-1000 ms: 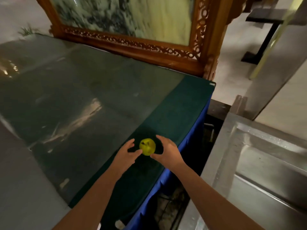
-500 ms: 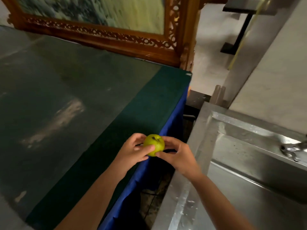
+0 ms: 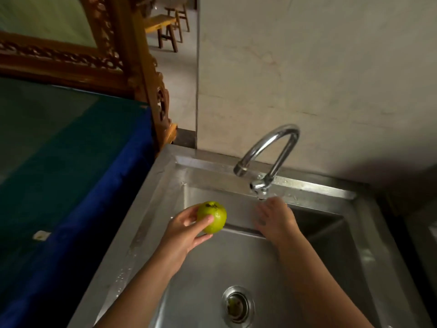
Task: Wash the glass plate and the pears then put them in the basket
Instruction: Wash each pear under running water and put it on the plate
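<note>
Moved from the table, the pear (image 3: 212,217) is gripped by the left hand (image 3: 183,229) over the sink (image 3: 151,210).

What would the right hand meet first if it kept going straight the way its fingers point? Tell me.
Most likely the chrome tap handle at the base of the curved faucet; the right hand reaches up toward it, fingertips just short, though depth is unclear.

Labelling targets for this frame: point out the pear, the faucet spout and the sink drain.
pear (image 3: 214,217): head view, middle of its green skin.
faucet spout (image 3: 240,171): head view, the outlet end of the curved pipe.
sink drain (image 3: 237,306): head view, centre of the strainer.
</note>
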